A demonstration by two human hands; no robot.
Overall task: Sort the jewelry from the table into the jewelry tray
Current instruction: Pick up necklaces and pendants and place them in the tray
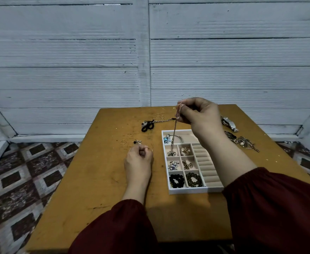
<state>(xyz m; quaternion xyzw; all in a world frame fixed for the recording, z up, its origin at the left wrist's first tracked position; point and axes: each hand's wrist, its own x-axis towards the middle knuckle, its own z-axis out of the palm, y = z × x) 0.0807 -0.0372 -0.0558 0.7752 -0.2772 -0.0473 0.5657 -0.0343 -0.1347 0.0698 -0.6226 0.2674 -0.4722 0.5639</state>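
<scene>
My right hand (198,111) is raised above the white jewelry tray (190,191) and pinches a thin chain (174,136). The chain hangs straight down, and its lower end reaches a small upper-left compartment of the tray. Curled on the table left of the tray, my left hand (138,160) holds a thin gold ring (151,149) at its fingertips. Loose gold rings (125,139) and a small dark earring (137,142) lie just beyond that hand. The tray's compartments hold beads, charms and dark bracelets.
More gold rings (160,115), a black-and-silver piece (147,125) and a chain (164,120) lie at the far side of the wooden table (95,180). A watch (229,123) and tangled chains (242,141) lie right of the tray. A white wall stands behind.
</scene>
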